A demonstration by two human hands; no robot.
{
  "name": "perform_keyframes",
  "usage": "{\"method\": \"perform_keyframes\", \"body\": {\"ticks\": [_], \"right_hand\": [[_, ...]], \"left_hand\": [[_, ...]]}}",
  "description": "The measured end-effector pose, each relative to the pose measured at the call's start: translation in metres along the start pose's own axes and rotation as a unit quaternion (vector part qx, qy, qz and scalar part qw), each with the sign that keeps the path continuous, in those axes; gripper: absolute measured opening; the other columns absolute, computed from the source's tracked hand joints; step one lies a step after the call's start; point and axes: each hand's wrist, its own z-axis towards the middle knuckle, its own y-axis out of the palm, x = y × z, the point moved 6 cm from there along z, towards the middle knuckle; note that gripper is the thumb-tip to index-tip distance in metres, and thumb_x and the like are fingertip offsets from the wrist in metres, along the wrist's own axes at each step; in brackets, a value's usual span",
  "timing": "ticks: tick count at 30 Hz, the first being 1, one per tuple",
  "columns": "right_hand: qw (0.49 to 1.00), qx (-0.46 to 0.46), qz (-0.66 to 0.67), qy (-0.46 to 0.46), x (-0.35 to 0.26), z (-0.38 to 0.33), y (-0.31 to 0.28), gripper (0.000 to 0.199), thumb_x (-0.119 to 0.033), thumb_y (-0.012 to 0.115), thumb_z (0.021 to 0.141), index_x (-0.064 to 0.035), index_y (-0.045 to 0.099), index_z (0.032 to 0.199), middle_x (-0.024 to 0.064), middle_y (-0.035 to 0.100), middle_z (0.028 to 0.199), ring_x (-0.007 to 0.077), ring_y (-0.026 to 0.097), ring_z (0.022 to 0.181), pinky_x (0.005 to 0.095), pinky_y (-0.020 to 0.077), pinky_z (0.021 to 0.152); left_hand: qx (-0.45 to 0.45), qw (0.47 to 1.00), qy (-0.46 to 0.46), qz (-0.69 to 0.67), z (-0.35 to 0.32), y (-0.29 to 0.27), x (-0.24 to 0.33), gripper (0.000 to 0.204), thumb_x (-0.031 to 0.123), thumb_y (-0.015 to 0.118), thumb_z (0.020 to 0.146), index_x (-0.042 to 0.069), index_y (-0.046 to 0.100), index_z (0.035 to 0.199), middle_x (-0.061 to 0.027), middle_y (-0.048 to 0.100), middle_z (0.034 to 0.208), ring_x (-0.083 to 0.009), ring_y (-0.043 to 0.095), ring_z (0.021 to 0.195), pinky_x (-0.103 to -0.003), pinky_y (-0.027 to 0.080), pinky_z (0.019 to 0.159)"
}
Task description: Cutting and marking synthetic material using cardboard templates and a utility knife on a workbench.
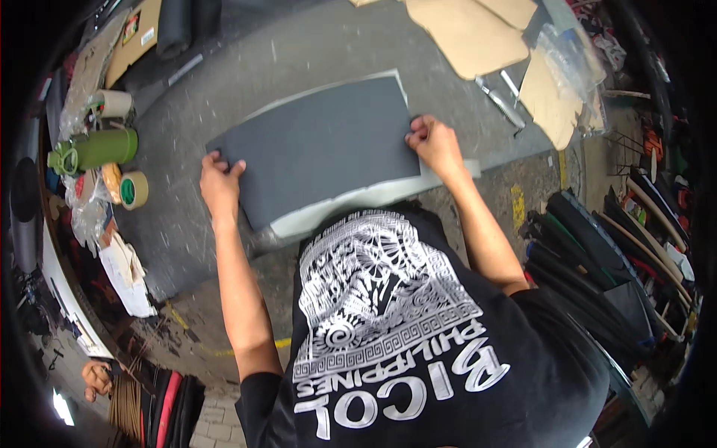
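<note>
A dark grey rectangular sheet [328,142], whose material I cannot make out, lies on the worktable in front of me. A pale whitish sheet [351,198] lies beneath it and shows along the near edge, with a thin strip at the far edge. My left hand [221,187] is closed at the left edge of the dark sheet, thumb on top and fingers curled at the border. At the right edge, my right hand [436,145] pinches the sheet with bent fingers.
The grey worktable [179,231] bears a green bottle [104,148] and a tape roll [134,190] at left. Tan cardboard pieces [467,41] and a cutter-like metal tool [500,103] lie far right. Dark rolls [590,261] stand on the floor at right.
</note>
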Motion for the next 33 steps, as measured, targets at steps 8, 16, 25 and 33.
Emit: {"method": "perform_keyframes", "body": {"ticks": [8,16,25,33], "right_hand": [[0.977,0.083,0.193,-0.014,-0.011,0.154,-0.027,0.031,-0.021,0.077,0.089,0.0018,0.065,0.107,0.0082,0.070,0.082,0.0204,0.068,0.067,0.0334,0.0567,0.066],[0.886,0.138,0.433,0.093,-0.041,0.321,-0.036,0.027,-0.018,0.073,0.092,0.0072,0.062,0.090,0.0154,0.068,0.076,0.0241,0.070,0.060,0.0334,0.0602,0.052],[0.860,0.174,0.447,-0.172,-0.132,0.235,-0.057,0.043,-0.017,0.075,0.088,0.0113,0.060,0.116,0.0125,0.069,0.103,0.0239,0.070,0.092,0.0345,0.0566,0.081],[0.902,-0.025,0.290,-0.317,-0.254,-0.021,-0.042,0.028,-0.006,0.067,0.097,0.0079,0.065,0.121,0.0073,0.068,0.107,0.0152,0.069,0.092,0.0252,0.0516,0.083]], "left_hand": [[-0.038,0.991,0.106,0.068,-0.016,0.012,0.030,0.026,-0.002,0.066,0.089,0.006,0.069,0.113,-0.0130,0.067,0.106,-0.0338,0.068,0.099,-0.042,0.055,0.086],[-0.030,0.997,0.063,0.027,-0.025,0.005,0.020,0.023,0.004,0.069,0.090,0.004,0.070,0.113,-0.0148,0.069,0.108,-0.0344,0.070,0.095,-0.041,0.056,0.086],[-0.096,0.982,0.029,-0.159,-0.044,-0.007,0.083,0.039,0.034,0.073,0.094,0.005,0.071,0.121,-0.0166,0.072,0.116,-0.0280,0.071,0.103,-0.037,0.055,0.090],[-0.464,0.326,0.015,-0.824,-0.060,0.021,0.181,0.114,0.090,0.035,0.085,-0.001,0.038,0.154,-0.0210,0.050,0.151,-0.0348,0.050,0.138,-0.058,0.043,0.111]]}}
